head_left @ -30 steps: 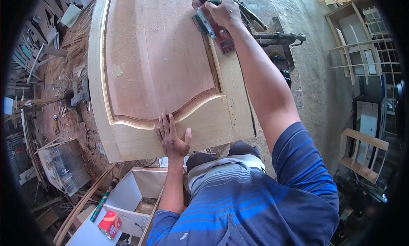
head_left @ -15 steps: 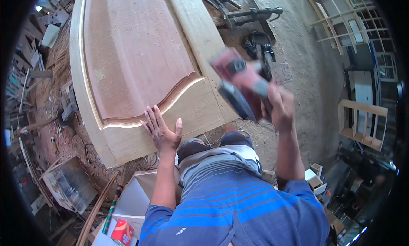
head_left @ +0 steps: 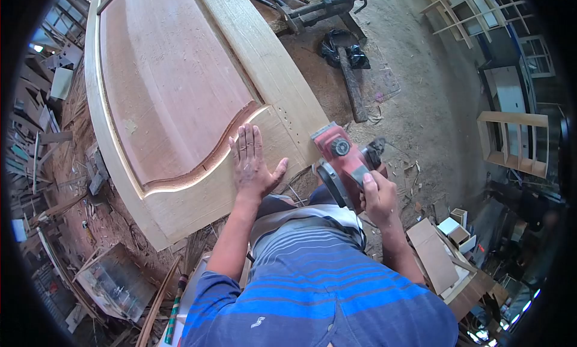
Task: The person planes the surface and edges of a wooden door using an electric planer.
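Note:
A pale wooden door (head_left: 180,82) with a recessed reddish panel and a curved moulded edge lies flat before me. On its bottom rail rests my left hand (head_left: 253,167), palm down and fingers stretched out. My right hand (head_left: 380,200) is wrapped round the rear handle of a red electric planer (head_left: 341,149), which has a black knob on top. The planer sits at the right corner of the door's near end, its front over the door's edge. Whether its sole touches the wood I cannot tell.
A metal clamp (head_left: 327,9) and a black plastic bag (head_left: 342,46) with a long bar lie right of the door. Wooden frames (head_left: 514,143) stand farther right. Offcuts and a clear-sided box (head_left: 117,281) are at the left. Shavings litter the floor.
My right hand has brought the planer down and nearer my body, to the door's near right corner. My left hand has slid right along the rail. The view has shifted slightly.

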Action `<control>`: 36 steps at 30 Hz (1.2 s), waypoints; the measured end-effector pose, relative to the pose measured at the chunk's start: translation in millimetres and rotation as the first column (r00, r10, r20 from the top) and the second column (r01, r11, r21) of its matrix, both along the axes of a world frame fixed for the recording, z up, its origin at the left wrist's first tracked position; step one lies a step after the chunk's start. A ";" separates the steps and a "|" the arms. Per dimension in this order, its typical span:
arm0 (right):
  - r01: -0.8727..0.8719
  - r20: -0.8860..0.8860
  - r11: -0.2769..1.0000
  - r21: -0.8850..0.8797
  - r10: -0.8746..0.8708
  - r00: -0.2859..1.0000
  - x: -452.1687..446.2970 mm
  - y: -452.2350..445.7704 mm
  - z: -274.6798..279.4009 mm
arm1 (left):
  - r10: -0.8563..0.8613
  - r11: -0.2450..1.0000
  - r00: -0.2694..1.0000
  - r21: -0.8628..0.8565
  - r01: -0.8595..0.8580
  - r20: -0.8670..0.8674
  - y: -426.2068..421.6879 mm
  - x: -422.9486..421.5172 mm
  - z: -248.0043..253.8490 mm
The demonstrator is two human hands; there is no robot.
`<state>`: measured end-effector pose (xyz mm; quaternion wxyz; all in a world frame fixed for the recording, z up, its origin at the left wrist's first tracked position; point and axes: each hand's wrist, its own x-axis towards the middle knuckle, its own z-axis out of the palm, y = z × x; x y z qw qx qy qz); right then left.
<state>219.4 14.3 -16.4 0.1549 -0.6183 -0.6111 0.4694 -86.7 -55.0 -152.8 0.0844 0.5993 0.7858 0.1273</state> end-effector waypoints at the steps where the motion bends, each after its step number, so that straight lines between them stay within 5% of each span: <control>1: -0.016 0.002 0.999 0.028 0.016 1.000 -6.1 6.3 -1.6 | 0.001 1.000 1.000 0.002 -0.001 0.012 -0.1 -1.0 -1.6; 16: -0.035 -0.029 0.999 -0.008 0.035 0.999 -68.5 66.4 -0.3 | 0.036 0.995 0.998 -0.095 -0.030 0.057 1.0 -3.3 8.0; 36: -0.149 -0.048 0.971 0.186 0.160 0.986 -202.1 188.7 -20.9 | 0.074 0.990 0.991 -0.130 -0.060 0.108 3.1 -4.2 14.2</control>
